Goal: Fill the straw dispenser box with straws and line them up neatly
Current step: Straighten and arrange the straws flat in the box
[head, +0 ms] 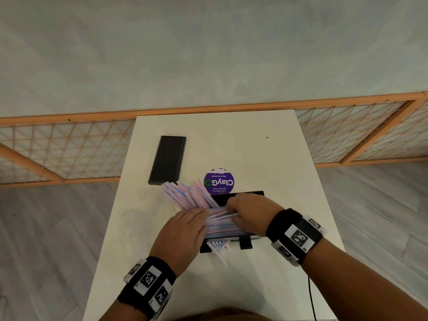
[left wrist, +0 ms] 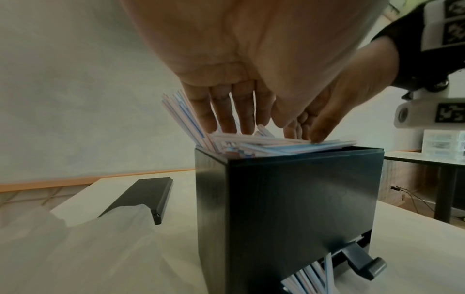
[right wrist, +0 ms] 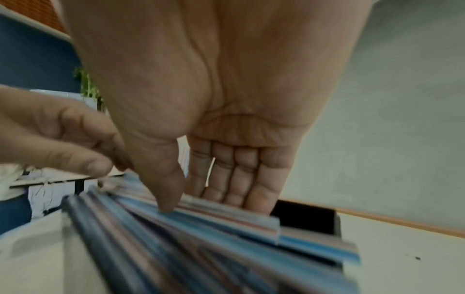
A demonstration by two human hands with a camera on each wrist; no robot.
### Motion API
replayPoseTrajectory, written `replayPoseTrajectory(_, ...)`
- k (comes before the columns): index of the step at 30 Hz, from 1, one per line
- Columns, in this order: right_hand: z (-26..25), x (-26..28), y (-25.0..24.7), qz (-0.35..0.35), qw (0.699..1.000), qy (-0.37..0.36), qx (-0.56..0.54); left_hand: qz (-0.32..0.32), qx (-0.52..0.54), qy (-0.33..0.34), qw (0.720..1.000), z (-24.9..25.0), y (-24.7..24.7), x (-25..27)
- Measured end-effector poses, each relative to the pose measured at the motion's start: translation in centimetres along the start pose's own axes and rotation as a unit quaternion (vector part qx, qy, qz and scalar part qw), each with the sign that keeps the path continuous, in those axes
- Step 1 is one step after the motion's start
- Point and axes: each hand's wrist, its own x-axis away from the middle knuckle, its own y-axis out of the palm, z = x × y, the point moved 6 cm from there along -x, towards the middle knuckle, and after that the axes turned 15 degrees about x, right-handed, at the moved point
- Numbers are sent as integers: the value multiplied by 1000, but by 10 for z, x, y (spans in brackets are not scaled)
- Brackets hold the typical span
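Straws (head: 185, 195), thin paper-wrapped tubes w/ pink & blue stripes, fill the open top of the dispenser box (left wrist: 289, 208), a smooth black rectangular box standing on the white table (head: 266, 158). One bunch leans up and out toward the far left; another lies roughly flat across the box top. We can't count them, too many & overlapping. A few more poke out of the slot at the box's base, beside its black lever (left wrist: 362, 260).

Our left hand (head: 183, 235) has fingers straight & close together, tips pressing on the flat-lying straws next to the leaning bunch. Our right hand (head: 250, 212) also lies w/ fingers extended, thumb tip and fingertips touching the top layer; neither hand curls round anything.

Around: 1 black lid (head: 168, 159), flat & oblong, lies apart on the far left of the table. 1 round purple sticker (head: 218, 181) reading "ClayGo" sits just behind the box, partly hidden by leaning straws. 2 black wristbands w/ square markers, one per wrist. Behind the table, a wood-framed lattice screen (head: 69, 149).
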Motion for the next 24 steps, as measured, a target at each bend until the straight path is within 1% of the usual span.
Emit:
replayPoseTrajectory(3, -10, -2, 15, -21, 1000, -2, 16, -15, 2, 7, 1000, 1, 6, 3)
replayPoseTrajectory(7, -22, -7, 20, 3, 999, -32, 31, -12, -12, 22, 1000, 10, 11, 6)
replayPoseTrajectory(10, -25, -10, 12, 33, 999, -40, 17, -9, -39, 13, 999, 14, 14, 7)
replayPoseTrajectory(13, -31, -14, 8, 33, 998, -43, -20, -10, -65, 2, 998, 16, 16, 5)
replayPoseTrajectory(15, -31, -16, 10, 26, 999, -33, -26, -8, -62, -11, 998, 15, 16, 4)
replayPoseTrajectory(18, -23, -14, 7, 36, 999, -23, -11, 22, -28, -48, 998, 10, 6, 5)
replayPoseTrajectory(20, -16, -11, 0, 56, 998, -14, -12, 45, 5, -88, 995, 1, -3, 8)
replayPoseTrajectory(22, -9, -10, -10, 81, 996, 8, -30, 69, 44, -139, 987, -10, -11, 13)
replayPoseTrajectory(24, -4, -13, -19, 109, 993, 33, -44, 90, 92, -192, 973, -18, -18, 18)
